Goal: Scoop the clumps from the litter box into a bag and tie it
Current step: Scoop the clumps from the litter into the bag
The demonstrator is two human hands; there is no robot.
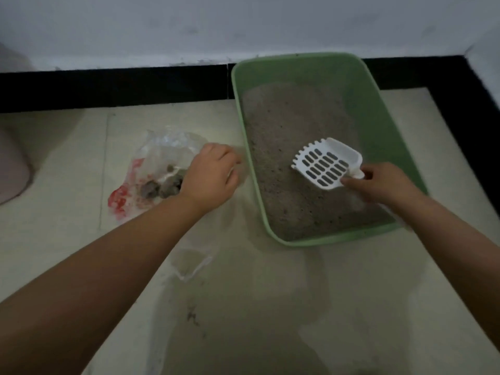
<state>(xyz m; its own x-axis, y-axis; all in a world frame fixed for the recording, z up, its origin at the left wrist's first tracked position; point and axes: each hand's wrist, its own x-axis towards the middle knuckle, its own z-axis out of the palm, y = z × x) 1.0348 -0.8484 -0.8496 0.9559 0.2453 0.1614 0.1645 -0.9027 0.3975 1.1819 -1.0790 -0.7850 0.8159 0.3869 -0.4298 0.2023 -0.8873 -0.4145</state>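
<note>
Our right hand [384, 182] pinches the white scoop [326, 163] by its handle, empty over the litter box [392, 131]. Left hand [212, 174] grips the bag [151, 169] edge — probably keeping it open; clumps [162, 186] inside, bag untied.

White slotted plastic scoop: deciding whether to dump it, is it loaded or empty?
Empty: the white slotted plastic scoop shows bare slots with no clumps, held by the right hand.
</note>
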